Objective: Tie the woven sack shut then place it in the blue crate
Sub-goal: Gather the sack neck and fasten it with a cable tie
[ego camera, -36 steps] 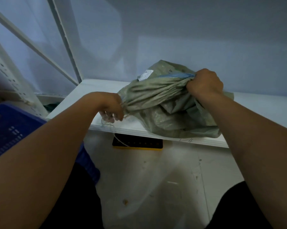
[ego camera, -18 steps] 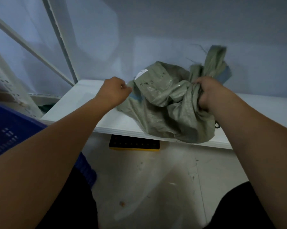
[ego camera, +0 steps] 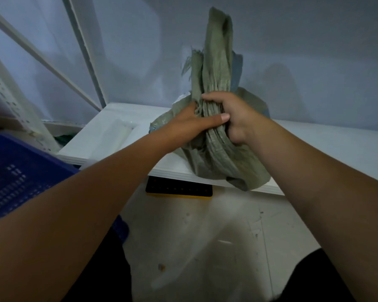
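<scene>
A grey-green woven sack [ego camera: 218, 162] stands on the front edge of a white shelf [ego camera: 109, 136], its body bulging over the edge. Its mouth is gathered into a bunched neck that rises straight up, with the loose top [ego camera: 216, 51] standing tall against the wall. My left hand [ego camera: 190, 125] wraps the neck from the left, thumb across the front. My right hand [ego camera: 231, 114] grips the same neck from the right, just beside the left. The blue crate [ego camera: 16, 173] sits low at the left, partly hidden by my left forearm.
A white metal rack frame [ego camera: 83, 53] with slanted braces rises at the left. Under the shelf lies a black and yellow object [ego camera: 179, 188] on the pale, stained floor [ego camera: 205, 247]. A grey wall backs the shelf. My dark-clothed legs fill the bottom corners.
The sack was lying flat with my hands apart on it. Both hands have come together on its gathered neck, and the mouth now stands upright.
</scene>
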Available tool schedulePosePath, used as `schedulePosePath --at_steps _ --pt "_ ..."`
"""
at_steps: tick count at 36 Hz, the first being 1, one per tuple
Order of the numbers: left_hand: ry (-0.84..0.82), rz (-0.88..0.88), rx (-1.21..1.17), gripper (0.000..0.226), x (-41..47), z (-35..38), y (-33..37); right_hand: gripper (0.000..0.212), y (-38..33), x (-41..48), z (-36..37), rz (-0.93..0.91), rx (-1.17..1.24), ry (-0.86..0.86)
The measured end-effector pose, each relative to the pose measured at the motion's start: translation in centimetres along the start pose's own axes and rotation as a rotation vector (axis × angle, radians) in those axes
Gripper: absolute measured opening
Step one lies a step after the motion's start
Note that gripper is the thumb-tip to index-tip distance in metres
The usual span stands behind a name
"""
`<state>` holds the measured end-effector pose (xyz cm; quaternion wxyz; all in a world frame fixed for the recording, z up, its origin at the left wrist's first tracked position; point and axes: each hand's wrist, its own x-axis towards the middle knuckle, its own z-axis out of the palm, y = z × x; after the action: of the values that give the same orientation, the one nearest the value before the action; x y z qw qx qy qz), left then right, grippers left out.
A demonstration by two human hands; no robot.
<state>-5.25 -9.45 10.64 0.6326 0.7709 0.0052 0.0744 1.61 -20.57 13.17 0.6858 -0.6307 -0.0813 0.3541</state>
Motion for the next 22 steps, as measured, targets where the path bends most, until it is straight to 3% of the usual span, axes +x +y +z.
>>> schedulePosePath --at_steps 4,11,14,15,18,22 --pt "0.013 -0.007 0.02 0.067 -0.2 0.4 0.4 0.028 -0.1 -0.3 -0.5 0.027 -0.096 -0.033" --pt "0.014 0.026 0.135 0.051 0.1 1.5 -0.4 0.043 0.2 -0.6 -1.5 0.087 -0.268 -0.093" --pt "0.022 -0.026 0.188 0.055 0.5 1.4 -0.5 0.08 0.2 -0.3 -1.7 0.094 -0.364 -0.023" --pt "0.017 -0.032 0.199 0.053 0.6 1.4 -0.5 0.084 0.2 -0.2 -1.8 0.092 -0.375 -0.006" --pt "0.012 -0.049 0.222 0.052 0.8 1.1 -0.6 0.045 0.3 -0.3 -1.9 0.07 -0.363 -0.008" --pt "0.009 -0.047 0.217 0.057 0.9 0.6 -1.0 0.025 0.4 -0.2 -1.6 -0.012 -0.293 0.052"
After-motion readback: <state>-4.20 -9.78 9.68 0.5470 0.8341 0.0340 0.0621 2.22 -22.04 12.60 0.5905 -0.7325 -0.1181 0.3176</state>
